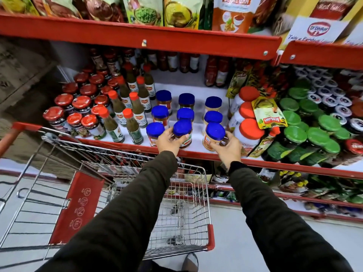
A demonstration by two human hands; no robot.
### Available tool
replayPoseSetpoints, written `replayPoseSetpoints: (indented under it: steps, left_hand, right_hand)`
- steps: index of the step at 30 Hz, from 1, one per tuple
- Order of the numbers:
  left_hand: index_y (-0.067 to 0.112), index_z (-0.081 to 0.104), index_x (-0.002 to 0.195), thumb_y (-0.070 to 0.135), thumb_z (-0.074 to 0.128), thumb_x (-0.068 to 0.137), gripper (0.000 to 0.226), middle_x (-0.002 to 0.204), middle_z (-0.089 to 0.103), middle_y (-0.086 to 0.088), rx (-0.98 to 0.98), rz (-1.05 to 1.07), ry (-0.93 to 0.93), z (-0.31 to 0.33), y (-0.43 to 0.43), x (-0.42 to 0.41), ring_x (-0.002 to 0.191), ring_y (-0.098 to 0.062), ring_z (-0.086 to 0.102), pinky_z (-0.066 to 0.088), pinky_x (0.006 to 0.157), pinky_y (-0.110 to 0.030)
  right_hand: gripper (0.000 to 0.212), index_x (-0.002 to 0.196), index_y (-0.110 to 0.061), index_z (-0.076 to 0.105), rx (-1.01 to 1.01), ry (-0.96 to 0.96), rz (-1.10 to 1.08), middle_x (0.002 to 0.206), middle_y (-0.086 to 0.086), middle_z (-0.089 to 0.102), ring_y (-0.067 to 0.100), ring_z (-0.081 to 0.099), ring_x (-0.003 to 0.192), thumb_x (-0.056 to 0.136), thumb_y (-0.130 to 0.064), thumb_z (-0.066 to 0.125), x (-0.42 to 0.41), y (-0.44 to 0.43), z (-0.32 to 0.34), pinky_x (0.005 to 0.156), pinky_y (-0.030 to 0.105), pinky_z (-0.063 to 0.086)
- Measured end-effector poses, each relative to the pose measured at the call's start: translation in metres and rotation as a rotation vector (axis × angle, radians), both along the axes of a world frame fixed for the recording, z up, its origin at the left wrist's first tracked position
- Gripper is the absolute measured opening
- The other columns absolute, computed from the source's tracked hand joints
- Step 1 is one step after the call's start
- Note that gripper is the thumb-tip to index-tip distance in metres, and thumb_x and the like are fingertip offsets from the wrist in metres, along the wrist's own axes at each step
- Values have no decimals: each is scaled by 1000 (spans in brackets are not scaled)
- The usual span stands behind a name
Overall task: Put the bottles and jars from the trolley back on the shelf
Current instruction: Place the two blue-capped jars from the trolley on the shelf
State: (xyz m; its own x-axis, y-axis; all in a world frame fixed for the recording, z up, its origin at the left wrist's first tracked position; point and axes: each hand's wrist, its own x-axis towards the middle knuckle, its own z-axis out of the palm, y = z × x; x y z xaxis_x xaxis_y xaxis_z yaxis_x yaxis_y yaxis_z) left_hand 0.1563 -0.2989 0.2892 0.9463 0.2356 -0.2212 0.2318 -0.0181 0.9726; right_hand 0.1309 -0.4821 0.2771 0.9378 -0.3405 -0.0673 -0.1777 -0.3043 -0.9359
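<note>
Blue-lidded jars: nine on white shelf point(196, 89), three columns. My left hand point(169, 141) wrapped round front middle jar point(182, 134), standing at shelf front edge. My right hand point(228, 147) fingers closed round front right jar point(214, 137), orange label unreadable. Green sauce bottles point(135, 112) to left, Del Monte badge. Wire trolley point(182, 213) below, beside shelf. "Dr.Oetker" tag point(318, 29) top right.

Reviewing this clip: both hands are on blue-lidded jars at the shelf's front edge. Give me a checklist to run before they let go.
1. Left hand on the middle front jar: ok.
2. Right hand on the right front jar: ok.
3. Both jars upright: ok.
4. Jar bases fully on the shelf: cannot tell, hands hide them.
5. Columns aligned with the jars behind: ok.
6. Trolley emptied: ok, nothing visible in the basket.
</note>
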Motion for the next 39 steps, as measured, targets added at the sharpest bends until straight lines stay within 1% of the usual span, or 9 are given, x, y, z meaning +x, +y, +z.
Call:
replayPoseSetpoints:
  steps: [3, 10, 15, 19, 24, 29, 34, 37, 39]
  left_hand:
    - [1, 59, 126, 3, 80, 71, 59, 112, 68, -6, 43, 18, 12, -8, -5, 1, 98, -13, 61, 47, 95, -26]
    - [8, 59, 127, 9, 80, 73, 58, 121, 69, -10, 125, 20, 5, -17, -10, -1, 103, -15, 63, 47, 105, -37]
    - [12, 39, 144, 12, 74, 79, 73, 140, 55, -8, 216, -78, -48, -12, -11, -16, 129, -21, 52, 36, 104, -24]
    - [17, 33, 146, 15, 70, 83, 74, 152, 37, -6, 297, -98, -186, -10, -2, -35, 140, -20, 37, 32, 114, -32]
    - [22, 34, 144, 31, 56, 89, 59, 148, 33, -1, 587, -129, -375, -5, 34, -49, 137, -18, 39, 42, 110, -42]
    - [19, 34, 145, 39, 48, 93, 58, 158, 23, -3, 816, -44, -421, 4, 91, -45, 148, -23, 22, 30, 118, -44]
    - [21, 30, 147, 36, 49, 94, 59, 162, 13, -2, 819, 35, -379, 10, 158, -37, 151, -22, 9, 21, 121, -45]
    - [18, 22, 152, 31, 49, 95, 64, 163, 2, 1, 713, 44, -359, 18, 194, -26, 151, -21, 11, 25, 119, -37]
    - [17, 13, 154, 27, 49, 97, 68, 164, -4, 1, 602, 1, -319, 24, 212, -15, 151, -19, 13, 24, 116, -29]
  right_hand:
    - [52, 120, -8, 64, -20, 33, 15, 114, 16, 73, 30, 68, 105, 73, -9, 87, 4, -2, -9, 95, 41, 56]
    - [53, 127, -4, 60, -73, 50, 45, 120, 17, 71, 24, 66, 103, 79, -6, 82, 2, -2, -17, 100, 39, 54]
    - [85, 152, -10, 31, -118, 2, 57, 151, 12, 47, 25, 48, 137, 83, -12, 80, -10, 7, -9, 115, 39, 40]
    - [81, 153, -11, 28, -272, -158, 13, 157, 13, 29, 25, 33, 146, 88, -21, 75, -24, 27, -1, 113, 27, 32]
    - [75, 154, -13, 29, -454, -251, 72, 163, 10, 20, 27, 20, 153, 92, -32, 68, -27, 66, 11, 123, 49, 29]
    - [69, 152, -17, 33, -491, -258, 152, 167, 5, 17, 27, 10, 157, 94, -34, 66, -18, 117, 21, 125, 56, 19]
    - [61, 147, -16, 39, -424, -260, 259, 164, 5, 25, 24, 14, 156, 94, -32, 67, -4, 176, 29, 125, 47, 24]
    - [59, 144, -14, 43, -348, -225, 308, 156, 7, 39, 23, 36, 145, 93, -27, 70, 7, 213, 38, 119, 35, 34]
    - [55, 139, -15, 48, -335, -208, 284, 146, 7, 49, 24, 48, 134, 92, -30, 72, 17, 232, 43, 113, 38, 42]
